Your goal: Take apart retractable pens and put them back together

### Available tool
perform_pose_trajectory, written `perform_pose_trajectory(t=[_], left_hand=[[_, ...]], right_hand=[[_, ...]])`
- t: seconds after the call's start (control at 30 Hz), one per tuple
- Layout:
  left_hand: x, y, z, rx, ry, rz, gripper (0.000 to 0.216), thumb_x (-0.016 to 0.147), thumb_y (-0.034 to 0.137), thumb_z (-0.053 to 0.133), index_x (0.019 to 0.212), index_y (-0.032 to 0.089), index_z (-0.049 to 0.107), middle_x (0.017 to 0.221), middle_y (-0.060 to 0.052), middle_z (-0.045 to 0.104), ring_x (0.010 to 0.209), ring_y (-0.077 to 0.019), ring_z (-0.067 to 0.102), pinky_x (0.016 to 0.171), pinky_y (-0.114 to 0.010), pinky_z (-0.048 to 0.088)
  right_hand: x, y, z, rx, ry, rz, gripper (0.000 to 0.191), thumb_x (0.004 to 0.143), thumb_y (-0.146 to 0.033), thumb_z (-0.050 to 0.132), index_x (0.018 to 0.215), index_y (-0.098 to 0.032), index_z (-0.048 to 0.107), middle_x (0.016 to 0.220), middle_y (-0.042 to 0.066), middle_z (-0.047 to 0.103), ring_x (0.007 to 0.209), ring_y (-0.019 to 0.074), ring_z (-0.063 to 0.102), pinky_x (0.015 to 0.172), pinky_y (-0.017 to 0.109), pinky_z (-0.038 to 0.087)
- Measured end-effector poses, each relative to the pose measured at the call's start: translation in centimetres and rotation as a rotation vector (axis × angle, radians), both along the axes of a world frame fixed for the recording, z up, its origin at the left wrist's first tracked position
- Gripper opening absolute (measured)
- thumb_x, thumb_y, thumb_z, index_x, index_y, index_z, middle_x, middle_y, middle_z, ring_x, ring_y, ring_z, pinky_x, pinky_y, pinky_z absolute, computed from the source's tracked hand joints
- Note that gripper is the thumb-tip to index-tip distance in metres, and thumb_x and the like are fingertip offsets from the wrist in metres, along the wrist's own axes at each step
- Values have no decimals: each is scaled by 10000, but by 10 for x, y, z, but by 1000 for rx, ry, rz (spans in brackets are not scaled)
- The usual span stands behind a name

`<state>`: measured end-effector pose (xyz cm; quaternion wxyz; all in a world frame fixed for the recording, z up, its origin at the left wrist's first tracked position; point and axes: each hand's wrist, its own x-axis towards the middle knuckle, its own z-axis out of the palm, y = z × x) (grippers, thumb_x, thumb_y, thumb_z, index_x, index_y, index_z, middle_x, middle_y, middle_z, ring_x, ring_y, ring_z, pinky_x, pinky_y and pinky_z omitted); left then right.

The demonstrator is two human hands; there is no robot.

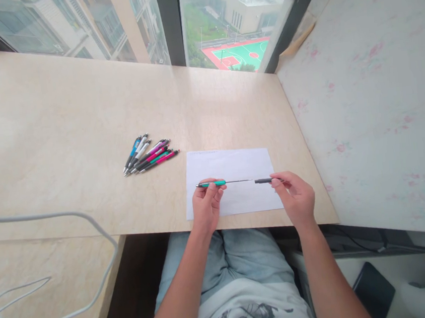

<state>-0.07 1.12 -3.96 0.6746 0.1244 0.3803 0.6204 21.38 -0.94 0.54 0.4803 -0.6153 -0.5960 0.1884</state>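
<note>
My left hand [207, 202] pinches the green upper barrel of a pen [218, 182], from which a thin refill [239, 181] sticks out to the right. In my right hand [295, 193] is the pen's dark grip section [263, 180], held between thumb and fingers. A small gap parts the refill's tip from the grip section, and the two lie nearly in line. Both hands are above a white sheet of paper [240, 201]. To the left of the paper lies a loose pile of click pens [155, 157] in blue, white, purple, pink and green.
The pale desk [79, 117] runs back to the windows [236, 25]. A wall with flowered paper [374, 111] bounds it on the right. At the lower left, a white cable [102, 231] loops over the desk. A dark flat object [374, 291] lies low on the right.
</note>
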Motion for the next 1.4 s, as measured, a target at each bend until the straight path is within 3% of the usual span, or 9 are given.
perform_pose_trajectory(t=[0.13, 0.27, 0.5, 0.6, 0.7, 0.8, 1.03, 1.4], left_hand=[[0, 0, 0, 7, 9, -1, 301, 704, 351, 854, 879, 177, 681, 882, -29, 739, 744, -100, 701, 672, -186, 548], [1, 0, 1, 11, 35, -6, 311, 700, 366, 854, 870, 174, 680, 885, -41, 745, 741, -110, 701, 673, -204, 552], [3, -1, 0, 16, 67, -30, 278, 727, 348, 835, 881, 169, 688, 874, -49, 749, 736, -120, 703, 712, -237, 558], [3, -1, -2, 24, 69, -31, 278, 732, 348, 833, 885, 167, 686, 876, -51, 750, 751, -119, 705, 703, -225, 551], [3, -1, -2, 26, 63, -28, 267, 741, 342, 826, 888, 168, 686, 882, -51, 751, 751, -114, 702, 695, -215, 543], [3, -1, -2, 24, 69, -34, 257, 749, 338, 819, 886, 166, 688, 885, -55, 752, 735, -112, 696, 700, -222, 545], [3, -1, 1, 21, 62, -31, 266, 737, 334, 830, 881, 159, 693, 869, -53, 749, 740, -112, 699, 681, -205, 539], [3, 1, 3, 9, 65, -34, 266, 727, 322, 837, 882, 154, 701, 852, -44, 744, 734, -107, 697, 681, -195, 537]], right_hand=[[9, 1, -18, -77, 63, -100, 224, 888, -401, 642, 947, -207, 738, 869, 62, 742, 726, 194, 690, 651, 350, 598], [12, 11, -37, -145, -106, -131, 240, 871, -396, 635, 929, -191, 747, 896, 84, 758, 711, 202, 686, 662, 364, 593], [-8, 37, -51, -22, -278, -182, 233, 907, -359, 578, 941, -185, 729, 874, 76, 738, 616, 168, 601, 627, 330, 515], [-19, 46, -56, -10, -382, -252, 206, 916, -327, 559, 921, -185, 708, 864, 81, 710, 731, 201, 591, 682, 340, 482], [-26, 50, -61, -108, -509, -287, 155, 895, -304, 575, 904, -192, 683, 914, 104, 682, 892, 251, 567, 706, 348, 443], [-27, 52, -63, -183, -556, -300, 148, 883, -306, 581, 929, -192, 663, 895, 100, 662, 894, 257, 548, 657, 328, 393], [-23, 50, -60, -194, -579, -289, 143, 888, -292, 549, 838, -199, 645, 819, 74, 656, 845, 236, 540, 627, 313, 325], [-26, 47, -59, -290, -588, -310, 204, 879, -326, 559, 1013, -197, 642, 918, 76, 639, 885, 232, 552, 630, 304, 325]])
